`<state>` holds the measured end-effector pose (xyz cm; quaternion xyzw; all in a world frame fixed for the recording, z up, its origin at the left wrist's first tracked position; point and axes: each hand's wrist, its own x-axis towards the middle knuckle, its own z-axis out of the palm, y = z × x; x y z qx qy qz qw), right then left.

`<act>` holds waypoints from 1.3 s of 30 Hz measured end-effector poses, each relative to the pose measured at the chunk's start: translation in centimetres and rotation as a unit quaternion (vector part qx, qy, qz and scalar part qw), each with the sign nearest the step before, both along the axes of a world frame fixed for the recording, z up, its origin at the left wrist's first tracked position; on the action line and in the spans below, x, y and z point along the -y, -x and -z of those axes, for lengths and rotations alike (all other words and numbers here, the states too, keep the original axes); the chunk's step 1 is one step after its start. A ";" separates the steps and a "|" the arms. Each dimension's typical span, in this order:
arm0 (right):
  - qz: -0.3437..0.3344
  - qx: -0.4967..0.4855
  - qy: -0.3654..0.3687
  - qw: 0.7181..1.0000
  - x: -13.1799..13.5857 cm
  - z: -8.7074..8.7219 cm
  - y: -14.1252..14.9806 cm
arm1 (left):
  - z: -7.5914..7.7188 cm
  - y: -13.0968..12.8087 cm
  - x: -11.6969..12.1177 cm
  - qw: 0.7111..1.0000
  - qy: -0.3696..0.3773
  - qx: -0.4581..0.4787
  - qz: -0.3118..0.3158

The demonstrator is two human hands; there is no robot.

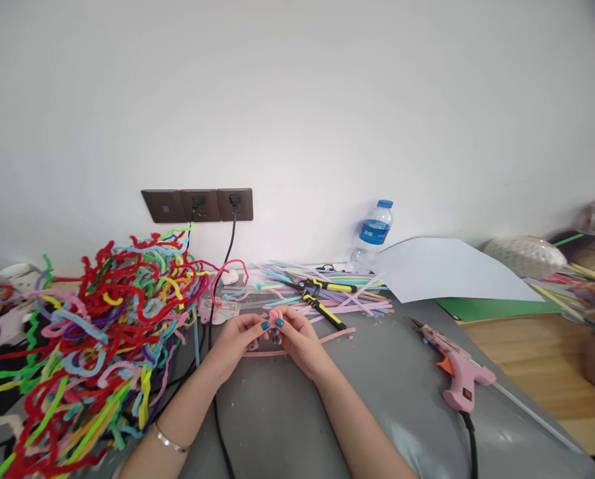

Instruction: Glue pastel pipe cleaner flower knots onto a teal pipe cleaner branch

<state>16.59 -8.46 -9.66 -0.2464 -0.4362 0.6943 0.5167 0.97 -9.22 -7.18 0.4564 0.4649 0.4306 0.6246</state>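
My left hand (245, 336) and my right hand (296, 334) meet over the middle of the grey table (277, 426). Between their fingertips they pinch a small pink coiled pipe cleaner (276, 315), partly hidden by the fingers. A straight pink pipe cleaner (265, 354) lies on the table just below the hands, and another pink piece (338, 334) sticks out to the right. Just behind my right hand, pliers with yellow and black handles (322, 307) rest spread on a bundle of pastel pipe cleaners (372, 306).
A big tangled heap of coloured pipe cleaners (108, 319) covers the left side. To the right lies a pink glue gun (460, 372) with a glue stick. A water bottle (375, 233) leans on the wall by white paper (447, 273). A black cable (215, 399) runs down from the socket.
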 end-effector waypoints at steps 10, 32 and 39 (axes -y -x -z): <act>-0.003 -0.015 0.015 1.000 0.1 0.2 0.1 | 0.0 -0.1 0.3 1.000 -0.021 -0.021 0.009; 0.054 0.026 -0.001 0.998 -0.7 1.2 0.1 | 0.7 0.1 -0.1 0.994 -0.086 -0.061 -0.006; 0.054 0.068 -0.029 0.996 -0.7 1.6 0.1 | 0.7 0.0 -0.1 0.993 -0.094 -0.075 0.003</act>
